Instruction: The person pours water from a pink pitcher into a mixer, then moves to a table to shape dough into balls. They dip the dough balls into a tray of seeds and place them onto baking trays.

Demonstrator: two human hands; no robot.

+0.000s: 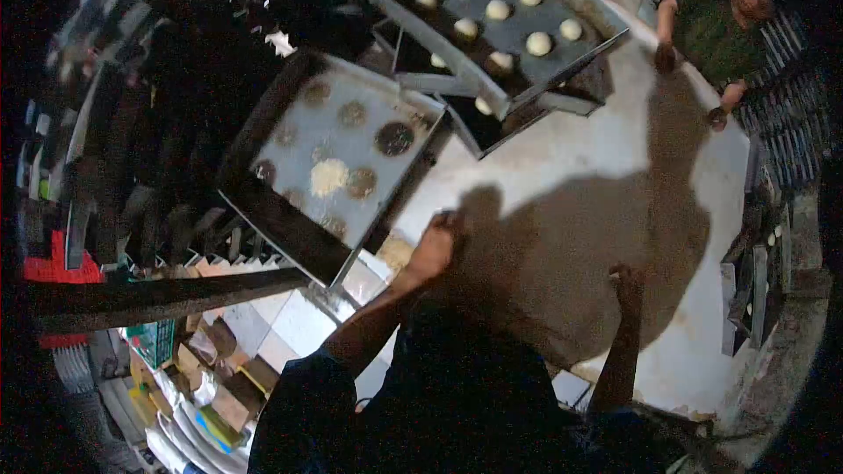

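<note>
My left hand (434, 247) is over the near left edge of the pale table (562, 154), its fingers curled in; whether anything is inside them is hidden. A square metal tray (303, 123) lies just beyond it to the left, with a small pale crumbly heap (329, 177) and several dark round marks on its base. Lower on the right, my right hand (627, 279) hovers over the shaded part of the table. Its fingers look apart, and nothing shows in them.
At the far side, a metal tray (571, 0) with several dough balls (498, 10) rests across other trays. A person (720, 31) stands at the far right. More trays (746, 290) are along the right edge. A red crate (60, 259) and a green basket (154, 344) are at lower left.
</note>
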